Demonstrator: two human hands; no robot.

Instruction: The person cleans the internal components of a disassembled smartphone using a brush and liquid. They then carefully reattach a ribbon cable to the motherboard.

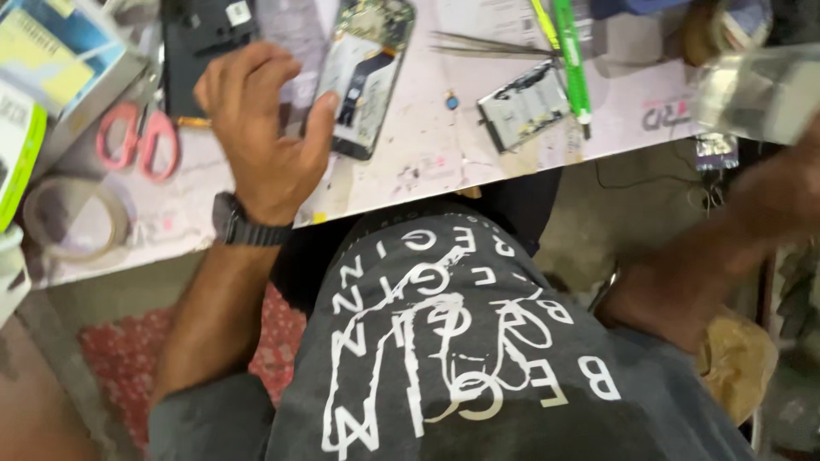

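My left hand (260, 128) rests on the pale worktable (427, 162), a dark watch (243, 226) on its wrist. The thumb touches the left edge of an opened phone (369, 72) whose insides show. The curled fingers lie over a dark flat phone panel (201, 43). My right hand (790, 183) is a blur at the right edge, off the table's side, just under a clear plastic packet (760, 94). Whether it grips the packet cannot be told.
Pink scissors (137, 137) and a tape roll (77, 218) lie left of my left hand, below a printed box (60, 51). Right of the phone are tweezers (487, 44), a green pen-like tool (571, 60) and a small phone frame part (523, 107). A red mat (120, 358) covers the floor.
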